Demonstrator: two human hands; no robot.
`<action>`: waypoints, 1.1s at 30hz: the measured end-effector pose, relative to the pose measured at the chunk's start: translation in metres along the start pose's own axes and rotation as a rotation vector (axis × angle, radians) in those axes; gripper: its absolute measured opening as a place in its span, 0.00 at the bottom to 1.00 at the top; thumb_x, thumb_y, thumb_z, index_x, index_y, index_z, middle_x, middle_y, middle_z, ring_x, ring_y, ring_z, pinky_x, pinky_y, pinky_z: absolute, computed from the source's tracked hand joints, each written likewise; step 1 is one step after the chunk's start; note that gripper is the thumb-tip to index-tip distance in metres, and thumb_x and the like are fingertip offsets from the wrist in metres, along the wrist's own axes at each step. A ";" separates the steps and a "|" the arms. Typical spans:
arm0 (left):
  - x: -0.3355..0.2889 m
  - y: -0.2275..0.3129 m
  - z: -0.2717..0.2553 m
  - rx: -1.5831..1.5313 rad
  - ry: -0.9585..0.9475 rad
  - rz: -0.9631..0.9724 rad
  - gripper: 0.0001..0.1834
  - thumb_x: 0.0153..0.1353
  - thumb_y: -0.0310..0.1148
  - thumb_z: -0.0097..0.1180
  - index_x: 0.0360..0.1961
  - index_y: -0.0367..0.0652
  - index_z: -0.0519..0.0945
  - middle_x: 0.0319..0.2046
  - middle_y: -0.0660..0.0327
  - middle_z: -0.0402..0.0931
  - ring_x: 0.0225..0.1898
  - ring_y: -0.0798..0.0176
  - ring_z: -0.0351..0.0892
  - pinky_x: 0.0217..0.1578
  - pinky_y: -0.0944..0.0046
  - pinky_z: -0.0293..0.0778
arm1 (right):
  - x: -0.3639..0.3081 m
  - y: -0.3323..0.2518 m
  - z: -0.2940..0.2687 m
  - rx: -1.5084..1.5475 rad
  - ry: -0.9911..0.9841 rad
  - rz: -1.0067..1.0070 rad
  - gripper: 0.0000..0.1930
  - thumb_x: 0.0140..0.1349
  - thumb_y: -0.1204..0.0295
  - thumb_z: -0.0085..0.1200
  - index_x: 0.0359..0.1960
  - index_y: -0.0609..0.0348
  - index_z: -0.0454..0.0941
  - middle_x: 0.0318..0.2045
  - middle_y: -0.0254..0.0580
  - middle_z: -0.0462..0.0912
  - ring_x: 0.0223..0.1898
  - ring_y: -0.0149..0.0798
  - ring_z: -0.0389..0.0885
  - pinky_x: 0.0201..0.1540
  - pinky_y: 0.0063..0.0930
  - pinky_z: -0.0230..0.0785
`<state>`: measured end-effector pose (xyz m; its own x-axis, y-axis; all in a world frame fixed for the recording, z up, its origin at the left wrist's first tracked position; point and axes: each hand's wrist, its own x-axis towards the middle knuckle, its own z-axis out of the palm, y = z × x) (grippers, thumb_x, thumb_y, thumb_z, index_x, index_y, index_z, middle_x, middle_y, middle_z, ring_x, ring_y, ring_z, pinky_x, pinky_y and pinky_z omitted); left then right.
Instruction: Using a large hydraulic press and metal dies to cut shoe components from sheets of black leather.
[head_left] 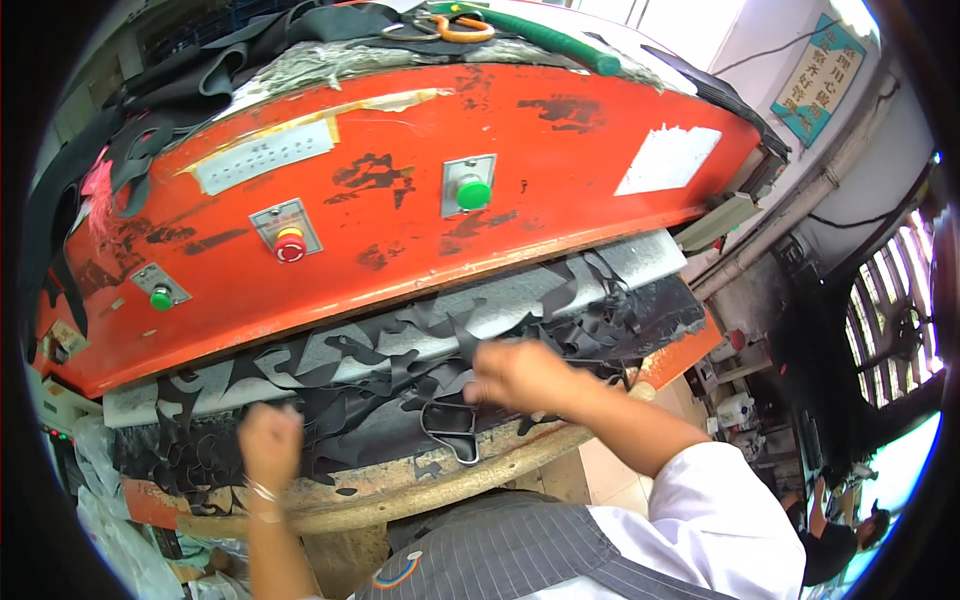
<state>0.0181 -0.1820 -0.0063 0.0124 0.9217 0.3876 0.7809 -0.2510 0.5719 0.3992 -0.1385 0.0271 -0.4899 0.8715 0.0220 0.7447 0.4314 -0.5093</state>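
Scraps of black sheet (195, 445) lie about the left hand (270, 443), curled, any hold unclear. Rightward, more hem in a metal die (452, 433) near the table's (400, 507) front edge, narrow end toward the striped apron (500, 545), long axis slightly aslant. Just above and right, the right hand (522, 376) bends its fingers; blur hides any grip.

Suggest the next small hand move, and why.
Probably use the right hand to clear loose black scraps from around the metal-edged frame: that hand is right beside the frame, and scraps lie scattered close by. The left hand is farther off.
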 end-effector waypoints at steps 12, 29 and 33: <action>-0.108 0.065 0.080 0.102 -0.169 0.051 0.08 0.52 0.33 0.61 0.20 0.42 0.80 0.21 0.56 0.74 0.26 0.49 0.74 0.29 0.52 0.70 | -0.105 0.006 0.090 -0.158 0.050 -0.026 0.18 0.40 0.69 0.65 0.34 0.58 0.76 0.35 0.41 0.75 0.43 0.43 0.75 0.44 0.35 0.71; -0.041 0.054 0.089 0.231 -0.308 0.413 0.08 0.54 0.28 0.61 0.36 0.42 0.79 0.23 0.54 0.72 0.24 0.50 0.71 0.26 0.48 0.65 | 0.148 0.217 -0.038 -0.209 0.380 0.120 0.32 0.52 0.61 0.64 0.56 0.62 0.69 0.49 0.49 0.71 0.54 0.52 0.67 0.55 0.40 0.67; -0.044 0.061 0.080 0.261 -0.343 0.413 0.07 0.54 0.27 0.61 0.35 0.41 0.79 0.23 0.54 0.72 0.24 0.50 0.71 0.26 0.49 0.65 | 0.141 0.208 -0.022 -0.226 0.393 -0.024 0.21 0.50 0.66 0.63 0.43 0.63 0.73 0.42 0.49 0.71 0.48 0.50 0.70 0.47 0.38 0.73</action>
<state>0.1151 -0.2147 -0.0465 0.5150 0.8169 0.2596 0.7956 -0.5683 0.2097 0.4952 0.0789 -0.0563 -0.3314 0.8639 0.3792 0.8366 0.4549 -0.3052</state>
